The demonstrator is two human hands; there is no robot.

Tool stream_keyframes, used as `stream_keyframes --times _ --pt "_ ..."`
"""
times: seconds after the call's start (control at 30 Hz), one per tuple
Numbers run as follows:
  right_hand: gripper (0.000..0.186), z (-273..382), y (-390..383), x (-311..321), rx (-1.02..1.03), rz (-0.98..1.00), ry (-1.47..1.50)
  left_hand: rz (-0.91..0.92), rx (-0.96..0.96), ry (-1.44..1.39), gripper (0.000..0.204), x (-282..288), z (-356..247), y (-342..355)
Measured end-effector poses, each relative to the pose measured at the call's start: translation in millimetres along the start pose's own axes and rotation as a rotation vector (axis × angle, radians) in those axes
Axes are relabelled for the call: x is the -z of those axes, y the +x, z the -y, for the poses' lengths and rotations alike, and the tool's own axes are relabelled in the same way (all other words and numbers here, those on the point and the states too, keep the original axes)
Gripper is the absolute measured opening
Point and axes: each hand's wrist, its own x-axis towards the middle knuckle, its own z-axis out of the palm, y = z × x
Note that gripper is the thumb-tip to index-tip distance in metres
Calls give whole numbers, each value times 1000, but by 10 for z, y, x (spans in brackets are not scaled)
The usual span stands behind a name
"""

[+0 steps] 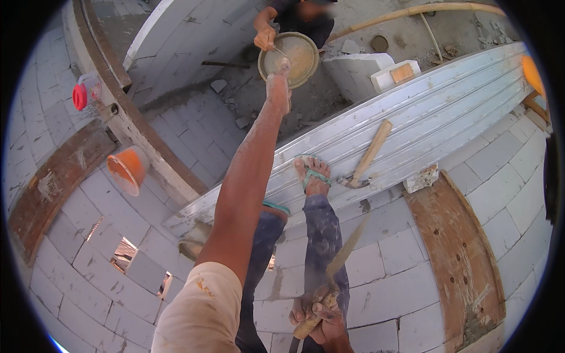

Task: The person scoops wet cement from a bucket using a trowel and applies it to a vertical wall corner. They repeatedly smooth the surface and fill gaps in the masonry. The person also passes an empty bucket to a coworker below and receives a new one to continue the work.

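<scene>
My left hand [278, 88] stretches up to a round mortar bucket [307, 69], its fingers closed on the wire handle. A co-worker's hand [265, 36] grips the same handle from above. Low at centre, my right hand [323, 320] is closed round the wooden handle of a trowel, whose grimy metal blade [344, 250] points up along my leg. My sandalled foot [312, 173] rests on a long ribbed metal plank [447, 88], beside a hammer [372, 147] with a wooden handle.
A white block wall [170, 41] and concrete beam [147, 147] run at upper left, with an orange bucket [126, 170] and red container [79, 97]. A crouching co-worker [297, 17] is beyond the plank. Plywood boards [447, 253] lie on the blockwork. A bamboo pole [406, 15] crosses the top.
</scene>
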Motion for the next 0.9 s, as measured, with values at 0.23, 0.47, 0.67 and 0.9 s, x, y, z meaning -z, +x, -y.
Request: stream_keyframes --times 0.23,0.47,0.67,0.9 --pt "18 -29 -32 -286 113 -125 -219 -176 -140 -347 40 344 38 309" --pt "17 -28 -32 -57 91 -10 -138 -232 39 -172 31 712 -405 -931" --pt "32 -75 27 -11 122 -36 -81 -197 -28 59 26 172 -923 -2242" --pt "30 -140 117 -62 182 -90 -200 69 -78 370 35 -834 -1056 -3376"
